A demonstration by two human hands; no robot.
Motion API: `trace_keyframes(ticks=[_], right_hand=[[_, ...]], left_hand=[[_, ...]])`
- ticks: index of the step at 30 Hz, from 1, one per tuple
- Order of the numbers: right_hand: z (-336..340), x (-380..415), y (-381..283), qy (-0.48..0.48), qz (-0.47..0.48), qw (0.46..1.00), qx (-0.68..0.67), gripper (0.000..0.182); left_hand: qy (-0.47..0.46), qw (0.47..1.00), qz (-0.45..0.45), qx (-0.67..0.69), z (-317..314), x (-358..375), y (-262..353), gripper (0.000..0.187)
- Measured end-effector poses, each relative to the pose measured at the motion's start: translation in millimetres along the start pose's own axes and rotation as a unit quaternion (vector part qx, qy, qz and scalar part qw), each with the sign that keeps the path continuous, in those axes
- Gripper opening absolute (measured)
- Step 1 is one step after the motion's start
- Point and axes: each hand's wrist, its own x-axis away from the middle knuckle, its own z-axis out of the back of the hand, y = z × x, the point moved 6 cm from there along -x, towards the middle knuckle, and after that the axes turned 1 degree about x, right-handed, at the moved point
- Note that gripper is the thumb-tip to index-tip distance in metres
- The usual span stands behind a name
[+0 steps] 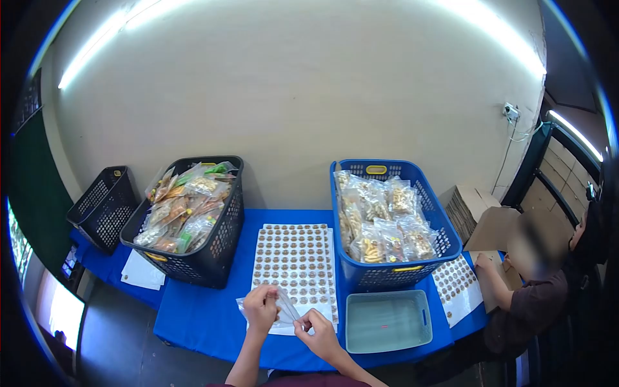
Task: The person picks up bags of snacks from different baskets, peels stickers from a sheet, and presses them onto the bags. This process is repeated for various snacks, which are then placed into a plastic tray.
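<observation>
Between my two hands is a clear plastic bag (pixel 288 306), held above a sheet of round stickers (pixel 293 258). My left hand (pixel 262 309) is closed on the bag's left part. With fingertips pinched, my right hand (pixel 316 330) grips its lower right edge. The bag looks flat, and its contents, if any, cannot be made out. The sticker sheets lie stacked on the blue cloth, and my hands cover their lower part.
A black basket (pixel 233 238) and a blue basket (pixel 387 272) hold many filled packets. An empty translucent tray (pixel 388 322) stands at the front. Another black basket (pixel 103 209) is far left. At right, a co-worker (pixel 532 303) sits by another sticker sheet (pixel 458 290) and cardboard.
</observation>
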Motion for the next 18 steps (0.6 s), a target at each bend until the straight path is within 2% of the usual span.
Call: trace_keyframes(ticks=[1,2,3,5,6,8,9,10,11,12,13,14,15,17,18], right_hand=[[-10.7,-1.0,1.0,-0.030,-0.004,0.999,-0.020,0.018],[-20.7,-0.1,6.3,-0.059,-0.009,0.997,-0.041,0.019],[-31.6,2.7,14.1,-0.089,-0.016,0.994,-0.062,0.019],[-48.2,12.0,35.6,-0.095,-0.035,0.994,-0.046,0.016],[-51.5,12.6,38.2,-0.083,-0.042,0.995,-0.039,0.014],[-55.5,9.1,43.2,-0.094,-0.068,0.993,-0.027,0.013],[-57.2,4.7,34.8,-0.076,-0.044,0.996,-0.013,0.017],[-57.2,-4.0,18.3,-0.058,-0.022,0.998,-0.001,0.022],[-57.6,-11.7,2.1,-0.040,-0.001,0.999,0.011,0.027],[-62.6,-17.3,-12.9,-0.054,0.032,0.998,0.025,0.039],[-69.4,-20.0,-24.6,-0.080,0.062,0.992,0.073,0.038],[-76.2,-21.7,-34.6,-0.105,0.093,0.983,0.122,0.037],[-83.8,-20.7,-40.9,-0.131,0.124,0.969,0.171,0.035],[-94.8,-17.2,-43.5,-0.164,0.130,0.963,0.169,0.022],[-96.3,-16.6,-47.4,-0.162,0.129,0.962,0.175,0.018]], left_hand=[[0.036,0.999,0.001,-0.007,14.6,-6.0,-6.1,0.020],[0.116,0.990,0.052,0.061,40.3,-21.3,-20.7,0.023],[0.196,0.967,0.102,0.126,69.0,-33.7,-39.9,0.026],[0.267,0.914,0.190,0.241,105.8,-43.9,-86.7,0.030],[0.228,0.942,0.162,0.185,115.7,-47.8,-85.4,0.029],[0.112,0.951,0.191,0.216,103.6,-43.3,-106.0,0.029],[0.051,0.950,0.206,0.229,97.1,-38.6,-113.5,0.028],[-0.010,0.927,0.250,0.279,83.6,-31.3,-111.6,0.024],[-0.094,0.895,0.330,0.286,71.8,-19.8,-105.5,0.020],[-0.182,0.906,0.295,0.244,57.1,-7.4,-125.3,0.019],[-0.283,0.870,0.365,0.169,49.1,3.8,-115.2,0.020],[-0.346,0.855,0.338,0.188,39.1,10.2,-102.8,0.022],[-0.389,0.821,0.363,0.207,36.7,16.2,-90.5,0.025],[-0.496,0.783,0.308,0.214,18.6,33.3,-115.2,0.031],[-0.472,0.811,0.262,0.223,19.9,29.4,-119.9,0.033]])
